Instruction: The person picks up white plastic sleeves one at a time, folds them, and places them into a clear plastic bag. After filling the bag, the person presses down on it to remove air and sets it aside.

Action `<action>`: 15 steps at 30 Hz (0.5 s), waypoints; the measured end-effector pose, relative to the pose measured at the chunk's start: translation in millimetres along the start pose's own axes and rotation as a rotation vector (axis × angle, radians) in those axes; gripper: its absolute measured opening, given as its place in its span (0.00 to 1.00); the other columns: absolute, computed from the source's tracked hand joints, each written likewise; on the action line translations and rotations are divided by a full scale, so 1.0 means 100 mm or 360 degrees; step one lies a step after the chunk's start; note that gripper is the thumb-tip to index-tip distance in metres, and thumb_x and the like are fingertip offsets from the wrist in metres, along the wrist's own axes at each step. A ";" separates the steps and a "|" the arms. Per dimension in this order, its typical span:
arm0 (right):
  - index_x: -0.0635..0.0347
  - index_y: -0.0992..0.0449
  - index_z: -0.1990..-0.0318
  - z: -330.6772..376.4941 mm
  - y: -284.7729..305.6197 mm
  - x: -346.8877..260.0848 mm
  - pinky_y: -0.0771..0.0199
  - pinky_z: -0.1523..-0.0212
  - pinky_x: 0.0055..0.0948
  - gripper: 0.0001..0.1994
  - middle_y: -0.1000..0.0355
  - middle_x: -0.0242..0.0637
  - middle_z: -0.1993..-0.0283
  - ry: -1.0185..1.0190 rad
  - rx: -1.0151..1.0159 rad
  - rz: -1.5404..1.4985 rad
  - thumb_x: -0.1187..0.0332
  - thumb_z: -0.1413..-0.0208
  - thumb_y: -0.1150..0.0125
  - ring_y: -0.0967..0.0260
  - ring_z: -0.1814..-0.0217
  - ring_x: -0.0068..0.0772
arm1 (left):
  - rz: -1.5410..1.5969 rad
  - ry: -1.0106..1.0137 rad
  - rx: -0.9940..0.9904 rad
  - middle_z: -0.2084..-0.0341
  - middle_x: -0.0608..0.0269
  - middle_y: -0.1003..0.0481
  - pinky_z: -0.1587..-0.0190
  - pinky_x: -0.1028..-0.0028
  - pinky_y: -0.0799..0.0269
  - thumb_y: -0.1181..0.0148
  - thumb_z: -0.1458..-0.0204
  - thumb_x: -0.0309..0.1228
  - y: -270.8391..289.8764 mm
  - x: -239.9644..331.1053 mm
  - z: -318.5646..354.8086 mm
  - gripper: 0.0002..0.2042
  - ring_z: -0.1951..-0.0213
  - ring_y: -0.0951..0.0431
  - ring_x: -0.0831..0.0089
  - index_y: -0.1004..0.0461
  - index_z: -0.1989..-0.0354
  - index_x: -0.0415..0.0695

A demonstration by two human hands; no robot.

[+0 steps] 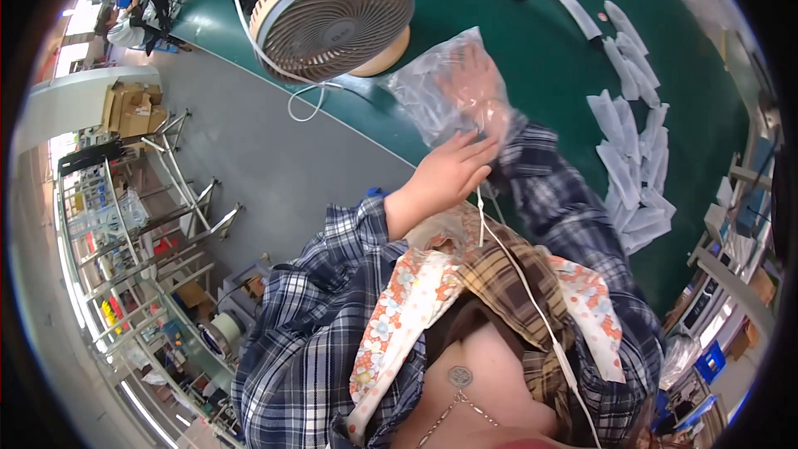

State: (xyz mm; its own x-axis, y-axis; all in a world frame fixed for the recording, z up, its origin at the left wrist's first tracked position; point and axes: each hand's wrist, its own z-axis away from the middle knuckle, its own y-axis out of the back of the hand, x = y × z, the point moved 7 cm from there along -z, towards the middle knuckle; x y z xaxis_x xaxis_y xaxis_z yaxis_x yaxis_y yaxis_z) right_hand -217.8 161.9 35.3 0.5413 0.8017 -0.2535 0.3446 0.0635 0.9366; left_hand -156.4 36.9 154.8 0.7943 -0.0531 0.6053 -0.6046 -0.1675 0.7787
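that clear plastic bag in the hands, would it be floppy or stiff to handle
Probably floppy: the clear plastic bag is crumpled and creased around the right hand inside it. Likely light, since the left hand only steadies its lower edge with flat fingers. The glossy film may be slippery.

We see bare green table (499, 0) open between the round beige fan (332, 12) and the scattered clear packets (632, 158) at the right, wide enough for a hand. The fan and its white cable (303, 100) block the left edge. Both hands (449, 170) crowd the near edge with a clear plastic bag (440, 83).
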 end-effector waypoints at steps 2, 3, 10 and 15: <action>0.61 0.43 0.44 0.13 0.15 -0.07 0.49 0.42 0.42 0.31 0.47 0.50 0.41 0.0265 -0.0141 -0.0199 0.56 0.55 0.44 0.53 0.38 0.50 | 0.0315 0.0070 0.0048 0.53 0.52 0.33 0.47 0.62 0.41 0.52 0.50 0.31 0.17 -0.18 -0.04 0.15 0.49 0.36 0.56 0.33 0.54 0.38; 0.61 0.43 0.44 0.28 0.24 -0.05 0.52 0.41 0.43 0.30 0.48 0.51 0.40 0.0378 -0.0210 -0.0288 0.56 0.53 0.46 0.56 0.36 0.51 | 0.0485 0.0092 0.0065 0.52 0.51 0.34 0.47 0.63 0.41 0.53 0.49 0.31 0.19 -0.23 -0.06 0.15 0.49 0.36 0.56 0.33 0.54 0.39; 0.59 0.34 0.50 1.42 0.50 0.50 0.39 0.49 0.36 0.19 0.34 0.45 0.51 0.0394 -0.1236 -0.0708 0.63 0.49 0.48 0.38 0.48 0.46 | -0.0214 0.0163 0.0287 0.47 0.54 0.38 0.45 0.55 0.47 0.53 0.49 0.39 0.05 -1.06 -0.61 0.18 0.45 0.41 0.53 0.34 0.51 0.45; 0.62 0.31 0.55 1.85 0.99 1.21 0.34 0.55 0.26 0.13 0.29 0.40 0.58 -0.0380 -0.0836 -0.1256 0.70 0.47 0.50 0.32 0.57 0.32 | -0.0944 0.0247 -0.0039 0.40 0.59 0.48 0.45 0.41 0.60 0.55 0.49 0.48 -0.51 -1.36 -0.82 0.23 0.39 0.52 0.56 0.39 0.45 0.56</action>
State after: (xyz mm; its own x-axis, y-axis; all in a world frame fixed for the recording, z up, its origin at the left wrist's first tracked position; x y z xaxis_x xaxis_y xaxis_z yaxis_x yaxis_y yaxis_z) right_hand 23.9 155.3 52.6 0.4630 0.2774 -0.8418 0.3204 0.8332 0.4508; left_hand -238.0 133.7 46.3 0.9789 0.1866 0.0828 -0.0646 -0.1017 0.9927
